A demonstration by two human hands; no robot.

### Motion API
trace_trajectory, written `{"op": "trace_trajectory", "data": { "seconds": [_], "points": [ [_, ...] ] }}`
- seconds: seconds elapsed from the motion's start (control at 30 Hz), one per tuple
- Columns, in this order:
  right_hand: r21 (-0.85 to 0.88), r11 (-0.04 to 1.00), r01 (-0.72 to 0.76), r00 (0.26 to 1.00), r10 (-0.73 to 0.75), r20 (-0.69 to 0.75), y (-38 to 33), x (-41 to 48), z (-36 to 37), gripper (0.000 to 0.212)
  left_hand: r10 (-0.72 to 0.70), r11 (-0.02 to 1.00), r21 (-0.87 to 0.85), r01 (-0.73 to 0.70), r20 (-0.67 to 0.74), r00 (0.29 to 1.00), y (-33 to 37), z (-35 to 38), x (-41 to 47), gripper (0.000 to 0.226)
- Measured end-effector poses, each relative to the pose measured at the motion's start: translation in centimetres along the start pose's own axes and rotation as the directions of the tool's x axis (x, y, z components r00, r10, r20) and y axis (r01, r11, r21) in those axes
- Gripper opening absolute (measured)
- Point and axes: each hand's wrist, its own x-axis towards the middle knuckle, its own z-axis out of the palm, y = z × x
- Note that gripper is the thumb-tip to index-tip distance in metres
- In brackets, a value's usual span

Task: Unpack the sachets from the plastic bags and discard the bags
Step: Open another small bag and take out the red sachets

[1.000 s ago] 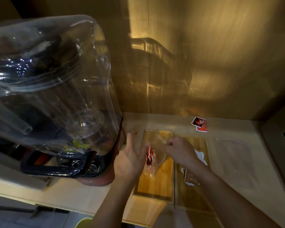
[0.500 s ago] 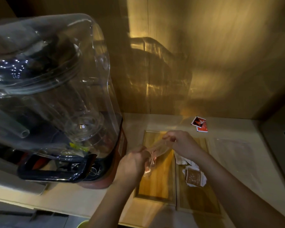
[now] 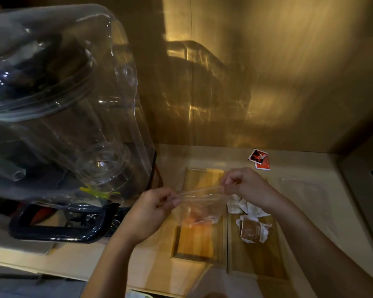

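A small clear plastic bag hangs between my hands above the counter, with a blurred red sachet showing inside it. My left hand pinches the bag's top edge on the left. My right hand pinches the same edge on the right, so the mouth is stretched wide between them. Two red sachets lie on the counter by the back wall. Several white and brown sachets lie under my right wrist.
A large blender with a clear jar and dark handle fills the left side. The beige counter has two inset wooden panels. A flat clear bag lies at the right. A wood wall stands behind.
My hands have drawn apart, pulling the bag's top edge out wide. The red sachet has dropped lower inside the bag. More of the white and brown sachets shows under my right wrist.
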Motion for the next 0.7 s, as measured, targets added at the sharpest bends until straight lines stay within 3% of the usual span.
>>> {"op": "trace_trajectory", "data": {
  "seconds": [0.13,0.23,0.3,0.33,0.4,0.47,0.57,0.7],
  "points": [
    [0.095,0.994,-0.058,0.998,0.055,0.031,-0.1,0.7,0.2,0.025,-0.058,0.987,-0.154,0.042,-0.100,0.993,0.3,0.4,0.9,0.013],
    [0.185,0.969,-0.162,0.985,0.171,-0.034,1.1,1.8,1.3,0.022,-0.117,0.979,-0.185,0.082,-0.186,0.975,-0.5,2.2,2.7,0.014],
    [0.228,0.952,-0.205,0.967,0.232,-0.101,2.1,2.1,2.2,0.014,-0.166,0.985,-0.095,0.145,-0.271,0.948,-1.6,3.9,3.9,0.041],
    [0.230,0.951,-0.207,0.963,0.240,-0.126,2.4,2.1,2.5,0.021,-0.196,0.980,-0.085,0.178,-0.306,0.932,-1.9,4.6,4.2,0.060],
    [0.221,0.949,-0.227,0.958,0.258,-0.123,3.0,1.7,3.0,0.041,-0.264,0.958,-0.195,0.210,-0.320,0.910,-2.5,5.6,4.3,0.085],
    [0.166,0.948,-0.272,0.957,0.284,-0.050,4.1,1.1,3.8,0.046,-0.350,0.919,-0.282,0.275,-0.267,0.898,-3.8,6.5,3.9,0.093],
    [-0.140,0.958,-0.251,0.959,0.266,0.099,6.3,0.1,5.2,0.031,-0.418,0.907,-0.105,0.407,-0.126,0.900,-6.2,8.0,3.0,0.099],
    [-0.164,0.970,-0.179,0.935,0.220,0.280,8.2,-1.6,6.5,0.039,-0.386,0.901,0.233,0.366,0.048,0.921,-8.2,10.1,1.6,0.099]
  ]
}}
